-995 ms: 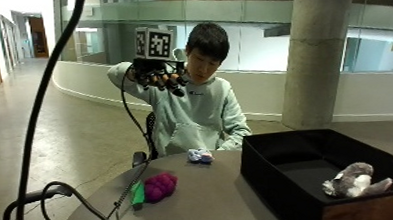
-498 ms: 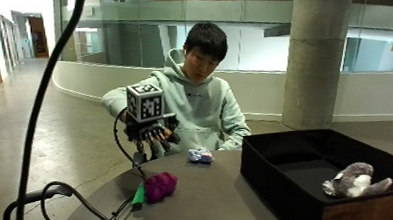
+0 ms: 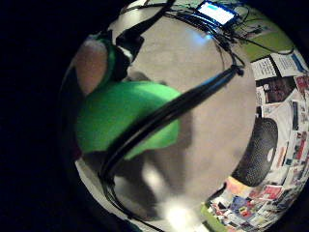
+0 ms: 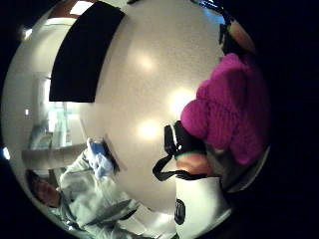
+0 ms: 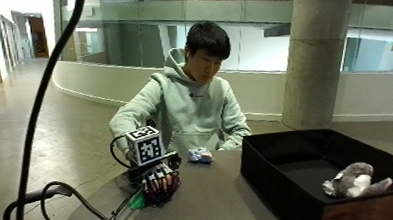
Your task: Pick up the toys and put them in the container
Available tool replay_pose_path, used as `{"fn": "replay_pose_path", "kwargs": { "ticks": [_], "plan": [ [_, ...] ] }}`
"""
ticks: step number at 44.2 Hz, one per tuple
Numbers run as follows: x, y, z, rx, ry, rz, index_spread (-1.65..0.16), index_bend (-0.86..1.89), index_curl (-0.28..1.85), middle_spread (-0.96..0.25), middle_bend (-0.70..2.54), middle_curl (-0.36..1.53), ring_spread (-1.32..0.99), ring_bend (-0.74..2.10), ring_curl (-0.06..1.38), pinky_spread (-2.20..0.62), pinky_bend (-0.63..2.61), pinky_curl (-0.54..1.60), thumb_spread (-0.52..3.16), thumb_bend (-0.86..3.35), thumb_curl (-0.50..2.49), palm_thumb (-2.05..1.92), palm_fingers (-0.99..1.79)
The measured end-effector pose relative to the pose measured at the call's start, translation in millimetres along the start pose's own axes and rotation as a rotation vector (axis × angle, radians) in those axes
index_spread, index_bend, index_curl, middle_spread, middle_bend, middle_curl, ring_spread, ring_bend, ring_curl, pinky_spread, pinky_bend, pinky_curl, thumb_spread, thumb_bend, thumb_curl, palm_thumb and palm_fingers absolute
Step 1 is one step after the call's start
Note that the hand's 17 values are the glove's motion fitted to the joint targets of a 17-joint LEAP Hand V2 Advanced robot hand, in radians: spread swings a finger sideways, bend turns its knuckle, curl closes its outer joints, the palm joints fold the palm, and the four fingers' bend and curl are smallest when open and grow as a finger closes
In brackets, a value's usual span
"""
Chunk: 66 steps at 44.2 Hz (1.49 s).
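— Where is the gloved hand (image 5: 161, 180)?

— Down on the round grey table (image 5: 214, 199), near its edge in front of the seated person. It lies over the pink toy (image 4: 230, 107), fingers draped down across it. Whether they have closed round the toy I cannot tell; the outside view shows only the back of the glove.

— What is that toy like?

— Soft and nubbly, a bright magenta plush with rounded lumps. A flat green piece (image 3: 126, 118), smooth like felt, sticks out beside it and lies on the tabletop right under the palm. Its long axis I cannot make out with the hand covering it.

— Other toys?

— A small blue and white plush (image 5: 200, 155) sits on the table just in front of the person's chest, apart from the hand. A grey and white furry one (image 5: 354, 179) lies inside the container (image 5: 278, 159), against its near wall.

— And the container?

— A black rectangular bin with straight walls, standing on the table, well apart from the hand.
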State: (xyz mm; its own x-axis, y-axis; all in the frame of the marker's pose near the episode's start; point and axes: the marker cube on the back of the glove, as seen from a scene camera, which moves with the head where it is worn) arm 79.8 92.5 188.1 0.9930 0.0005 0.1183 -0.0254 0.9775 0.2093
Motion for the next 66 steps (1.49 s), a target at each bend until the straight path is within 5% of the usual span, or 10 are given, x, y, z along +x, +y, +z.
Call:
{"fn": "replay_pose_path", "kwargs": {
  "ticks": [7,12,20,34,46,52,53,55,56,66],
  "plan": [
    [-16,-10,-1,0.135,0.057,-0.009,-0.25,0.28,0.27,-0.18,0.65,0.48,-0.28,0.76,0.43,-0.16,0.64,0.31,1.16,0.12,0.44,0.37,1.13],
    [-41,-19,-23,0.009,0.055,-0.033,-0.26,0.5,0.36,-0.2,0.82,0.56,-0.29,0.99,0.53,-0.23,0.74,0.37,1.06,0.08,0.48,0.37,1.47],
    [-103,-44,-115,-0.044,0.075,-0.141,-0.24,0.77,0.5,-0.2,1.03,0.66,-0.28,1.2,0.62,-0.29,0.88,0.45,0.95,0.07,0.56,0.42,1.37],
    [-272,-103,-272,0.256,0.123,-0.292,-0.2,1.0,0.67,-0.18,1.23,0.74,-0.26,1.37,0.65,-0.33,1.0,0.54,0.82,0.04,0.68,0.45,1.22],
    [-369,-148,-288,0.441,0.038,-0.276,-0.18,0.98,0.74,-0.17,1.25,0.75,-0.24,1.46,0.63,-0.34,1.03,0.58,0.8,-0.01,0.75,0.42,1.12],
    [-373,-173,-257,0.177,-0.022,-0.266,-0.18,0.8,0.74,-0.16,1.2,0.73,-0.23,1.4,0.61,-0.31,1.01,0.58,0.84,-0.03,0.75,0.37,0.82],
    [-374,-174,-251,0.105,-0.034,-0.268,-0.18,0.73,0.74,-0.16,1.16,0.72,-0.23,1.35,0.6,-0.3,1.01,0.59,0.92,-0.05,0.72,0.31,0.62],
    [-376,-174,-242,0.012,-0.045,-0.273,-0.2,0.66,0.77,-0.13,0.85,0.66,-0.2,1.13,0.62,-0.23,1.02,0.66,1.0,-0.13,0.63,0.12,-0.39],
    [-376,-173,-239,-0.004,-0.046,-0.28,-0.21,0.59,0.74,-0.11,0.74,0.62,-0.19,1.0,0.59,-0.2,1.02,0.65,1.01,-0.14,0.61,0.06,-0.6],
    [-361,-152,-250,0.033,-0.016,-0.312,-0.27,0.18,0.44,-0.06,0.27,0.41,-0.12,0.38,0.28,-0.07,0.77,0.42,1.1,-0.06,0.47,-0.06,-0.39]
  ]
}}
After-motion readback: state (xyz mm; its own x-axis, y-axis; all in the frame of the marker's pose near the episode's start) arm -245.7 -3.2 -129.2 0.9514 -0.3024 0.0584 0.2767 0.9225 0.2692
